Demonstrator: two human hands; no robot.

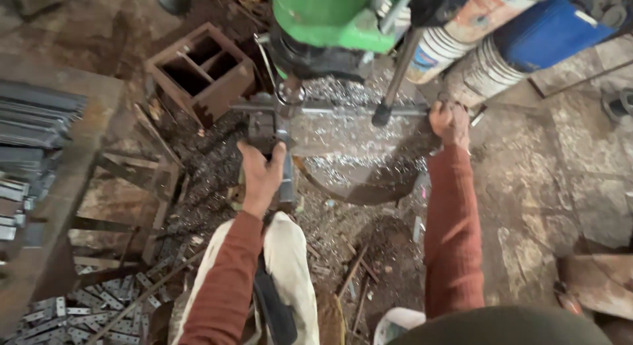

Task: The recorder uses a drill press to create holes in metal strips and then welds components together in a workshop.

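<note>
A long grey steel bar is laid crosswise beneath the green drill press. Its right end is gripped by the right hand, fingers closed round it. The left hand is wrapped shut on a dark metal clamp block — fixed on the bar's left part, above silvery swarf.

Light: dim, flat daylight, brightest on the metal shavings.
Shadows: soft, deepest beneath the green machine.
Glare: none.
Sharpness: slightly soft overall, edges smeared and stretched by the wide lens.
</note>
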